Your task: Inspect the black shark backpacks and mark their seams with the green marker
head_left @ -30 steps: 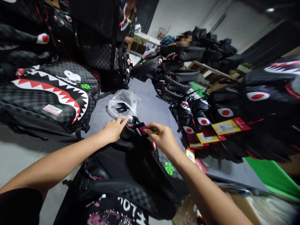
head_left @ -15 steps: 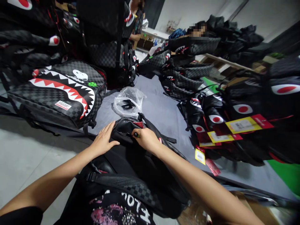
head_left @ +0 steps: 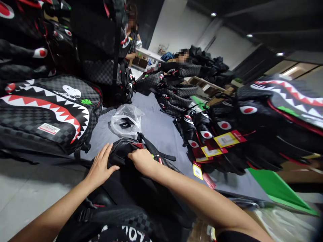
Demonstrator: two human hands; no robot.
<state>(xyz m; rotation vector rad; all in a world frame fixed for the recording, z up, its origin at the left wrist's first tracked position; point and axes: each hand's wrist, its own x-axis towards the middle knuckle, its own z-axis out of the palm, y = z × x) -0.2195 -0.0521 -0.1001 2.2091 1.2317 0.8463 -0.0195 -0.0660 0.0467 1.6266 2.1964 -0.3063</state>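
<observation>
A black backpack (head_left: 141, 195) lies on the table edge and against my body, with its black lining or back panel toward me. My left hand (head_left: 102, 164) rests on its upper left side, fingers stretched out and thumb apart. Close by, my right hand (head_left: 142, 161) is closed in a fist at the bag's top opening. A bit of a small green-and-black-handled tool (head_left: 154, 156) shows beside the fist; its working end is hidden. Dark fabric (head_left: 121, 154) is bunched between the two hands. A strap (head_left: 166, 157) extends to the right.
A clear plastic bag (head_left: 136, 117) with a black item in it lies beyond the backpack. At left lies a checkered shark-mouth backpack (head_left: 32, 124). More bags with yellow tags (head_left: 229, 139) are piled at right, near a green surface (head_left: 275, 191). Two people are in the background.
My view has turned right, shifting the scene left and down. My right fist has rotated, so the tool's green part now shows on its other side. My left hand stays on the backpack.
</observation>
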